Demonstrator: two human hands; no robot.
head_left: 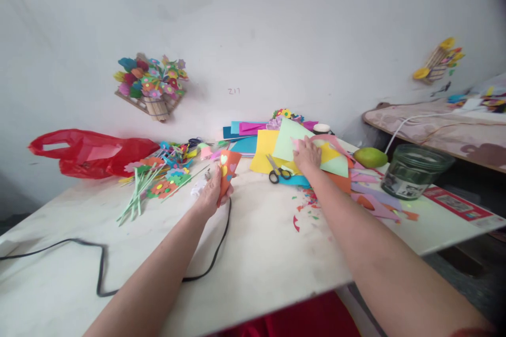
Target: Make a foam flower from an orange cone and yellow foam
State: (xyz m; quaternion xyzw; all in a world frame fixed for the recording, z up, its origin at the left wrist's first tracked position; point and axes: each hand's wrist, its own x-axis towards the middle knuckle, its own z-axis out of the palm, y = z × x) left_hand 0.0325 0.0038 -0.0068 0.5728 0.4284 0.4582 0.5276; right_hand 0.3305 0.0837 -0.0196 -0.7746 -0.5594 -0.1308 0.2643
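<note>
My left hand (211, 193) is closed around an orange paper piece (228, 172) decorated with small hearts, held upright above the white table (256, 253). My right hand (306, 156) reaches forward and rests with fingers closed on a pile of coloured sheets (290, 139), touching a pale green sheet and a pink strip; whether it grips one I cannot tell. Black-handled scissors (278, 171) lie just left of the right hand on a yellow sheet (264, 151).
A black cable (101, 266) loops across the table's near left. Paper flowers on green sticks (152, 181) and a red plastic bag (93, 154) lie at the left. A green fruit (370, 157) and a glass jar (411, 172) stand at the right. Paper scraps (308, 205) litter the middle.
</note>
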